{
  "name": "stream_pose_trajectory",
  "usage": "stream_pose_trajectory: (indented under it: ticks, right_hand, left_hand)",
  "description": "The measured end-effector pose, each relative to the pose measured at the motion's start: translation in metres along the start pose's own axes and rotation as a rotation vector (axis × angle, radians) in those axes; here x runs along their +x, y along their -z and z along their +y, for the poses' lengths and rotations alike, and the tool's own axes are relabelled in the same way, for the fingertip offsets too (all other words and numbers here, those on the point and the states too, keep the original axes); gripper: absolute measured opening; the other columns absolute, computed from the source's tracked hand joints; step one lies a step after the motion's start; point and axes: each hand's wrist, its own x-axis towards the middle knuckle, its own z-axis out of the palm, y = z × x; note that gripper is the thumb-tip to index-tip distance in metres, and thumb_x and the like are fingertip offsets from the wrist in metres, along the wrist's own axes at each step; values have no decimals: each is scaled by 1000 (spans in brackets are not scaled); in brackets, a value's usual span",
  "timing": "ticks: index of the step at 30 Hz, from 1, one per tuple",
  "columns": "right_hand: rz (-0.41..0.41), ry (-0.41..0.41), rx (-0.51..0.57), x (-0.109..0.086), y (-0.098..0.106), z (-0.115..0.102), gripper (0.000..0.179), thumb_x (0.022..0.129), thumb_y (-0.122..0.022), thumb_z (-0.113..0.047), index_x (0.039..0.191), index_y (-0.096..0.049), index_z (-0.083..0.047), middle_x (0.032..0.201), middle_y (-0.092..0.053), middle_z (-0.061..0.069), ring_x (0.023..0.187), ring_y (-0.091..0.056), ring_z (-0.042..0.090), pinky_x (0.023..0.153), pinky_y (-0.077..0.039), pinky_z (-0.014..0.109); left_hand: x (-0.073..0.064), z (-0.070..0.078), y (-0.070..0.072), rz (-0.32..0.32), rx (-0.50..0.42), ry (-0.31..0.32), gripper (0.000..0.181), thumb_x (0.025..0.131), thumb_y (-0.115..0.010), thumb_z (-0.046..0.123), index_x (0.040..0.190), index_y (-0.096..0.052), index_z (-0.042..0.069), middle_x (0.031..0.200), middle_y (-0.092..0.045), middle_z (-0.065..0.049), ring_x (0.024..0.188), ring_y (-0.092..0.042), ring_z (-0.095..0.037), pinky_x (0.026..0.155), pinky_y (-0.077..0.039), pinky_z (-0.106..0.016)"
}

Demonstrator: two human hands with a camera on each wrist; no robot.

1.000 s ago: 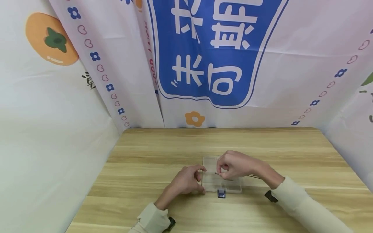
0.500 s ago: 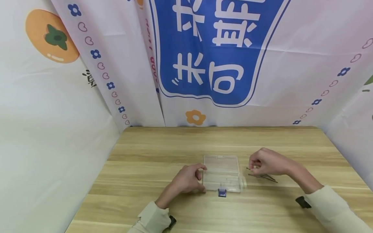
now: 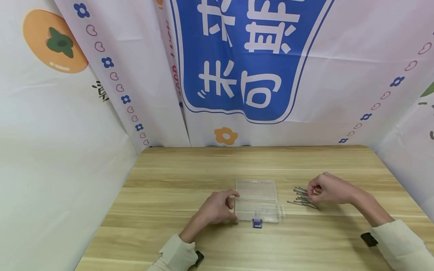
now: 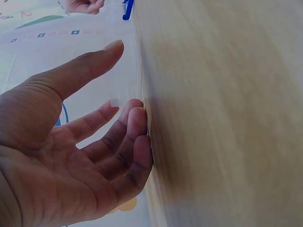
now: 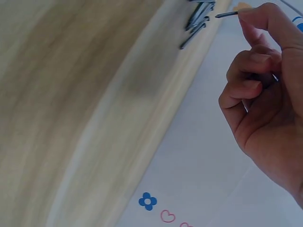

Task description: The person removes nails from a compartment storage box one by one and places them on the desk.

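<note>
A clear plastic box [image 3: 255, 192] with a blue latch [image 3: 257, 223] at its front lies on the wooden table. My left hand [image 3: 217, 207] rests at the box's left side, thumb and index fingertips touching its edge, the other fingers loosely bent. To the right of the box is a small heap of metal nails [image 3: 300, 199], pointing various ways. Over the heap's right end, my right hand [image 3: 327, 190] pinches one nail [image 5: 227, 14] between thumb and index finger. In the right wrist view this nail sits just apart from the other nails [image 5: 196, 23].
The wooden table [image 3: 190, 169] runs back to a printed cloth [image 3: 152, 75] hanging behind it. White cloth also hangs at the left and right sides. A dark strap piece [image 3: 369, 239] shows under the right sleeve.
My right hand has moved right, from over the box with a thin nail to the heap, and now pinches a nail there. My left hand has stayed at the box.
</note>
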Motion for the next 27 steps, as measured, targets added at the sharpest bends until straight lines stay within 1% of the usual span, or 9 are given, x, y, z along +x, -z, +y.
stream_pose_trajectory:
  ticks: [7, 10, 12, 15, 17, 20, 22, 25, 27]
  right_hand:
    - [12, 11, 32, -1, -4, 10, 16, 91, -78, -9, 84, -74, -22, 64, -41, -15, 59, -37, -3, 61, -42, 22]
    - [27, 29, 56, -1, -6, 13, 13, 94, -78, -12, 87, -76, -22, 64, -40, -16, 58, -36, -4, 60, -42, 22]
    - [40, 57, 82, 0, -8, 13, 11, 96, -79, -14, 91, -77, -23, 64, -40, -17, 57, -35, -5, 58, -41, 21]
    - [67, 108, 134, 2, -11, 12, 8, 98, -79, -16, 96, -79, -23, 65, -44, -17, 58, -36, -6, 55, -40, 21]
    - [75, 139, 169, 4, -12, 10, 6, 99, -78, -16, 100, -79, -22, 66, -46, -14, 59, -37, -6, 54, -39, 21]
    - [81, 161, 215, 8, -13, 7, 4, 100, -77, -17, 103, -80, -18, 66, -50, -9, 60, -38, -6, 53, -39, 21]
    - [74, 166, 242, 10, -13, 5, 6, 101, -76, -17, 104, -80, -15, 66, -51, -5, 60, -38, -5, 53, -39, 22]
    - [75, 178, 259, 16, -15, 3, 7, 101, -76, -16, 105, -80, -13, 66, -51, -3, 61, -39, -5, 53, -40, 22]
    - [79, 183, 261, 20, -16, 2, 6, 100, -77, -16, 105, -81, -13, 67, -52, -5, 61, -40, -5, 54, -41, 21]
  left_hand:
    - [0, 0, 1, -1, -2, -3, 68, 73, -100, 16, 134, -69, 13, 91, -68, 1, 74, -55, -10, 71, -47, -27]
    - [0, 0, 1, -2, 1, -3, 68, 74, -100, 17, 134, -70, 14, 91, -69, 1, 74, -55, -10, 71, -47, -27]
    - [0, 1, 1, -3, 3, -1, 68, 74, -100, 18, 134, -70, 14, 91, -69, 2, 74, -56, -10, 71, -47, -27]
    - [-1, 1, 1, -2, -2, -5, 68, 73, -100, 17, 134, -70, 13, 91, -68, 1, 74, -55, -10, 71, -47, -27]
    - [-2, 2, 2, -2, -5, -9, 68, 73, -100, 16, 134, -69, 13, 90, -68, 1, 74, -55, -11, 71, -47, -27]
    - [-1, 2, 2, -2, -7, -15, 69, 73, -100, 16, 134, -69, 11, 90, -68, -1, 74, -55, -11, 71, -47, -27]
    - [-2, 2, 2, -3, -2, -14, 69, 73, -100, 16, 134, -69, 12, 90, -68, 0, 73, -55, -10, 71, -47, -27]
    - [-2, 2, 2, -1, 0, -14, 69, 73, -100, 16, 134, -69, 12, 90, -68, 0, 73, -55, -10, 70, -47, -27]
    - [-2, 2, 2, -1, -4, -13, 68, 73, -100, 16, 134, -69, 12, 90, -68, 0, 73, -55, -11, 70, -47, -27]
